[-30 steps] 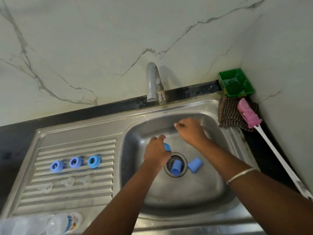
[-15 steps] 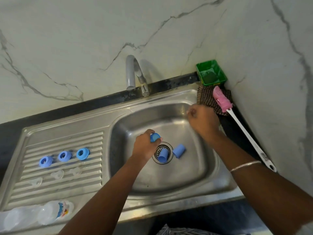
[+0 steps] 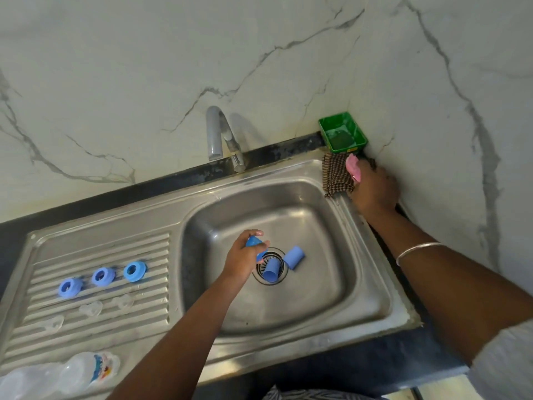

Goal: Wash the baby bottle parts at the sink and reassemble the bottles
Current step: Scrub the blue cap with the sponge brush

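Observation:
My left hand (image 3: pixel 243 256) holds a blue bottle cap (image 3: pixel 253 243) over the steel sink basin (image 3: pixel 323 287). Two more blue caps lie at the drain, one (image 3: pixel 271 270) on the strainer and one (image 3: pixel 294 256) just right of it. My right hand (image 3: pixel 373 190) is at the sink's back right corner, on the pink bottle brush (image 3: pixel 352 166); its fingers are hidden. Three blue collar rings (image 3: pixel 101 276) sit in a row on the ribbed drainboard (image 3: pixel 95 321), with three clear teats (image 3: pixel 90 309) in front of them. Clear bottles (image 3: pixel 78 369) lie at the front left edge.
A grey tap (image 3: pixel 215 134) stands behind the basin. A green tray (image 3: pixel 342 132) sits in the back right corner with a checked cloth (image 3: pixel 336 176) in front of it. Marble walls close off the back and right.
My right hand has left the basin and moved right and back to the pink brush, covering its handle. My left hand still holds the blue cap over the drain.

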Demonstrator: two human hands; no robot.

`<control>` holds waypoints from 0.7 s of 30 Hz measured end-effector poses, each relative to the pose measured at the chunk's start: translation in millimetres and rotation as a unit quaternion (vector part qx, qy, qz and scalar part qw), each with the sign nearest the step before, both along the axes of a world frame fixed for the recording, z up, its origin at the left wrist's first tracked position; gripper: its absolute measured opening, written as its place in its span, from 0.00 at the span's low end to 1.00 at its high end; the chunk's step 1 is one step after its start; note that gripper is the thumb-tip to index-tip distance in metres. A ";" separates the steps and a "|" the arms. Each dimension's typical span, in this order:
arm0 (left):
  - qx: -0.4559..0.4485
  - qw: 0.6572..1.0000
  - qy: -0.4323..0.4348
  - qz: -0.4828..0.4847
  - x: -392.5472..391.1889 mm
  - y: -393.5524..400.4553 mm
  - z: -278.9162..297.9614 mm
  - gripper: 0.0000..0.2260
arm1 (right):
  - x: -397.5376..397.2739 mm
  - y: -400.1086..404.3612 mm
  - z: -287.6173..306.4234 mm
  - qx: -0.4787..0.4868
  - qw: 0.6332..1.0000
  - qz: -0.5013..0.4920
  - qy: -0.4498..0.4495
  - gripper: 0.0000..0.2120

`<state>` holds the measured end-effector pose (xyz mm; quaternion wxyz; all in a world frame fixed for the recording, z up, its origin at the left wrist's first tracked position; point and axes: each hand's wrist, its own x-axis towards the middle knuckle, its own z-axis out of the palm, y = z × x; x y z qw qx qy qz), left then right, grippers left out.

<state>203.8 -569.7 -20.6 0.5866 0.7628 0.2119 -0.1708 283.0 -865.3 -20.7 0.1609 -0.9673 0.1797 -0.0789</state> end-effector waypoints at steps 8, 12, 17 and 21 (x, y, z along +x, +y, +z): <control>-0.124 0.984 0.073 0.104 -3.1 12.2 -0.1 0.07 | -39.9 60.0 19.2 0.092 0.990 0.103 -0.021 0.30; -0.177 0.970 0.106 0.130 -11.3 19.1 2.2 0.13 | -73.5 108.6 28.2 0.126 0.978 0.165 -0.005 0.34; -0.297 0.926 0.091 0.212 -19.3 22.0 8.4 0.12 | -110.8 161.6 28.9 0.206 0.950 0.232 0.040 0.33; -0.383 0.887 0.090 0.242 -26.6 19.9 17.2 0.12 | -123.8 192.2 29.5 0.216 0.941 0.258 0.031 0.33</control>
